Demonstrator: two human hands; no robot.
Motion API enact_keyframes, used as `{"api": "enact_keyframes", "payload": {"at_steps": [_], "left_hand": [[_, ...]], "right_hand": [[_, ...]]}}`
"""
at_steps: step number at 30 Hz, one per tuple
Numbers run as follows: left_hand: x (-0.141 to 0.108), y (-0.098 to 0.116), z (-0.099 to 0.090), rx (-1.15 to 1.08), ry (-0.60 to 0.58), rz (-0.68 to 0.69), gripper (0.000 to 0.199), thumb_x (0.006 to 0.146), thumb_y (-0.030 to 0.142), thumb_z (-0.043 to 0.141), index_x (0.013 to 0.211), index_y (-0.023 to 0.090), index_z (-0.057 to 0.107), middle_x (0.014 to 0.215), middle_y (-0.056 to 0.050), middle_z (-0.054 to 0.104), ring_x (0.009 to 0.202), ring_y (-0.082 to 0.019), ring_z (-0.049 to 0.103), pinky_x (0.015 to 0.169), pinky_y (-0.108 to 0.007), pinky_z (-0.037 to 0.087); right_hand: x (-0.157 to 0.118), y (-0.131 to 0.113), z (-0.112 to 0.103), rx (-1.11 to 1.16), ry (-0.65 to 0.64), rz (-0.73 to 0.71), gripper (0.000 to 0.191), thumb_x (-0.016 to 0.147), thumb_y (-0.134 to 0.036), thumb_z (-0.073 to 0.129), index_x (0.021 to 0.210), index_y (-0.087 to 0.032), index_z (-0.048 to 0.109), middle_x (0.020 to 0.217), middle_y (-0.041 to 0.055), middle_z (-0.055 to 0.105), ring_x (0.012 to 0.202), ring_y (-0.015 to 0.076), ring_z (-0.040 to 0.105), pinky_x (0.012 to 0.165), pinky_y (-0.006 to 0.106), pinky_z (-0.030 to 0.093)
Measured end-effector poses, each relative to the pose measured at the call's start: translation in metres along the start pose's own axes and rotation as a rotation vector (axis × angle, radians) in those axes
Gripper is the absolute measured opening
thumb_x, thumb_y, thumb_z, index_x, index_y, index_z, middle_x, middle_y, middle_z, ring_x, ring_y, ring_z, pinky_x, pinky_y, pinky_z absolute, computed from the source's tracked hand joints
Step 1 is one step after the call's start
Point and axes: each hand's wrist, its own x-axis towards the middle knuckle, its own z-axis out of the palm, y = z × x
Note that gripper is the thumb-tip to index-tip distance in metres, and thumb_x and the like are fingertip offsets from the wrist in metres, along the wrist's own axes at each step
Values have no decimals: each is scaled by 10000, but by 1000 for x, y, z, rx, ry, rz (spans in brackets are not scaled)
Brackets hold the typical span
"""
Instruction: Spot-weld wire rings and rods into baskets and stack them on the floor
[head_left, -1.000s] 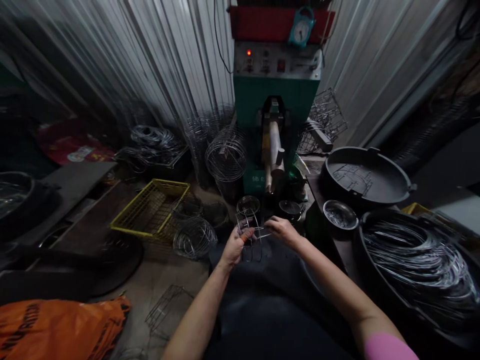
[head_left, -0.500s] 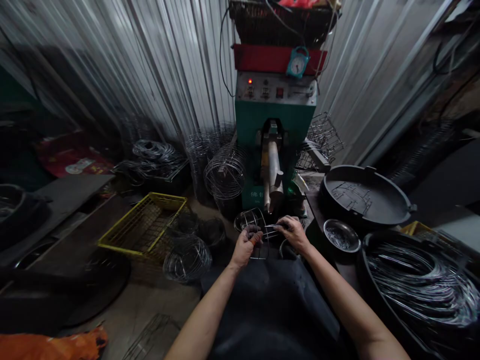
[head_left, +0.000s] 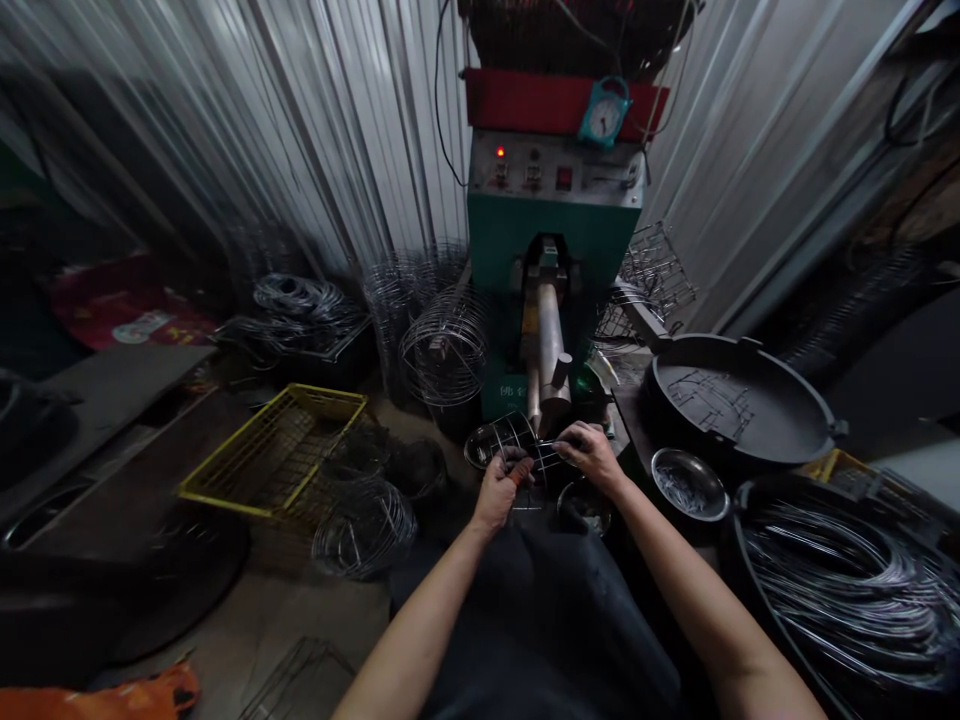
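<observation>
My left hand (head_left: 501, 490) is closed on a round wire frame (head_left: 501, 432), with its fingers pinched together at the frame's near side. My right hand (head_left: 589, 454) pinches thin metal wire pieces (head_left: 549, 452) that reach across toward the left hand; whether they are joined to the frame I cannot tell. Both hands are just below the electrode tip (head_left: 535, 420) of a green spot welder (head_left: 555, 240). The frame's right edge is close to that tip. A small round bowl (head_left: 585, 505) stands beneath the right hand.
At the right are a round black tray (head_left: 814, 425) with small wire parts, a metal bowl (head_left: 667, 459) of short pieces and a tub of wire rings (head_left: 840, 570). Wire baskets (head_left: 367, 530) and a yellow crate (head_left: 225, 450) stand left. A teal clock (head_left: 604, 112) hangs on the welder.
Both hands have brought the wire frame and wire pieces closer under the welder's tip. The view has shifted slightly, and more of the small bowl below the right hand shows.
</observation>
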Motion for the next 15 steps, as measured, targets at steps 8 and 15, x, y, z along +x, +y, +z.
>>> {"api": "enact_keyframes", "payload": {"at_steps": [8, 15], "left_hand": [[4, -2, 3, -56, 8, -48, 340, 616, 365, 675, 830, 175, 490, 539, 53, 528, 466, -76, 497, 463, -189, 364], [5, 2, 6, -51, 36, -77, 362, 586, 377, 693, 821, 180, 501, 525, 49, 538, 452, -79, 492, 426, -175, 331]], "right_hand": [[6, 5, -2, -1, -6, -7, 226, 789, -382, 527, 675, -198, 591, 717, 19, 620, 700, 147, 556, 727, 313, 340], [8, 8, -2, -2, -20, 21, 221, 780, -388, 537, 677, -203, 601, 726, 19, 623, 713, 151, 557, 723, 306, 360]]}}
